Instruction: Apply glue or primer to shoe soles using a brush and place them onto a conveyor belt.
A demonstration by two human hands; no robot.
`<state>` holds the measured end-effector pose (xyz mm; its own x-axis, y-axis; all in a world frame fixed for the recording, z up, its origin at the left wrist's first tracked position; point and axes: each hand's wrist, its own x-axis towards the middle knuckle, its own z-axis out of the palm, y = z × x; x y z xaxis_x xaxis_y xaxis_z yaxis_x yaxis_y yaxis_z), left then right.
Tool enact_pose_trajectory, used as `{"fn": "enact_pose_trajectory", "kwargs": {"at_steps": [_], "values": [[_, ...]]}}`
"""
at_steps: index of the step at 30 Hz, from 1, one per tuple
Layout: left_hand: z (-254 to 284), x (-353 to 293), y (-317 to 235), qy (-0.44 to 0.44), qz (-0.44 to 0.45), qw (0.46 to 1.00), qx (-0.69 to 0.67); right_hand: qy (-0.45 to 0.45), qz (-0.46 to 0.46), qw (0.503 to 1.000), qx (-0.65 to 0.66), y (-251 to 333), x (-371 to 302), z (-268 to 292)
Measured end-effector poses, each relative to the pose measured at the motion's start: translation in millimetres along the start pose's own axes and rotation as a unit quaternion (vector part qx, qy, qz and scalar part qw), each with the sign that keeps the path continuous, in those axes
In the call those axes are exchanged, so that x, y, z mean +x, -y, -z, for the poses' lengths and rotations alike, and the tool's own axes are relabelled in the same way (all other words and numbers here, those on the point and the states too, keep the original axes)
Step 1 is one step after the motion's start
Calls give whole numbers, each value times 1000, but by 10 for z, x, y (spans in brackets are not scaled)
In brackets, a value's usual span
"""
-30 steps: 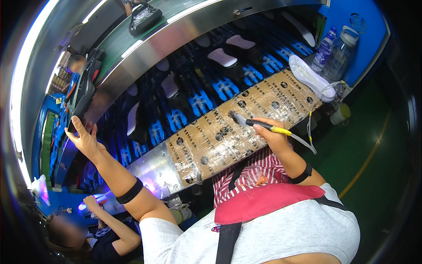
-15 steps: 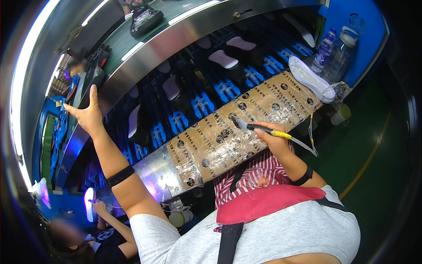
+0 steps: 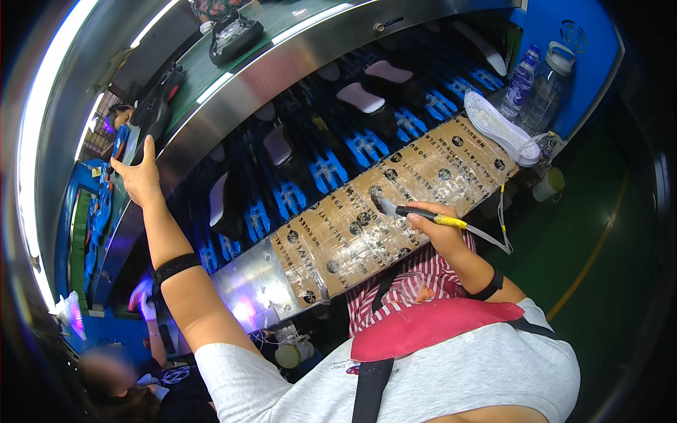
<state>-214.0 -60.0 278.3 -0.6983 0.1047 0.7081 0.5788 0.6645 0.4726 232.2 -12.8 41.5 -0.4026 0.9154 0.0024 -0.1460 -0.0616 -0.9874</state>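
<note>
My left hand (image 3: 143,176) reaches up at the left with thumb and fingers spread. Its fingertips are beside a dark shoe upper (image 3: 159,106) on the upper green conveyor belt (image 3: 300,14); whether they touch it I cannot tell. My right hand (image 3: 438,227) is closed around a brush (image 3: 416,213) with a black and yellow handle and a tube running from its end. The bristles point left, over the taped cardboard (image 3: 331,243) covering the bench. A white shoe sole (image 3: 486,120) lies at the cardboard's far right end.
Pale soles (image 3: 361,97) rest on dark slats with blue holders (image 3: 328,173) beyond the cardboard. A small bottle (image 3: 520,84) and a large clear jug (image 3: 546,88) stand at right. Another dark shoe (image 3: 234,37) sits on the belt. A co-worker (image 3: 106,377) is at lower left.
The shoe upper by my left hand has shifted up and right along the belt. My left hand has moved slightly. At lower left, the co-worker's arm is raised higher. My right hand stays nearly still.
</note>
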Motion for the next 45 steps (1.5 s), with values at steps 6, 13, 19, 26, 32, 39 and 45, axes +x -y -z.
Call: {"fn": "enact_pose_trajectory", "kwargs": {"at_steps": [6, 13, 19, 26, 32, 39, 45], "values": [[-55, -43, 24, 3, 20, 1000, -20, 3, 1, 1000, -11, 40, -17, -20], [-82, -114, 203, 1, -77, 996, -37, -4, -7, 1000, -14, 75, -34, 33], [-15, 32, 33, 29, -80, 996, -27, 3, -7, 1000, -15, 113, -24, 21], [-180, 351, 15, -88, -43, 956, -276, 29, 12, 999, -37, 53, 0, -30], [-249, 484, -199, 119, 221, 660, -708, 11, 31, 999, 0, 108, 7, 24], [-210, 899, 66, 103, 246, 568, -779, -14, 9, 1000, -14, -3, 42, 131], [372, 867, 409, 7, 198, 686, -700, -16, -14, 1000, -19, -23, 87, 149]]}}
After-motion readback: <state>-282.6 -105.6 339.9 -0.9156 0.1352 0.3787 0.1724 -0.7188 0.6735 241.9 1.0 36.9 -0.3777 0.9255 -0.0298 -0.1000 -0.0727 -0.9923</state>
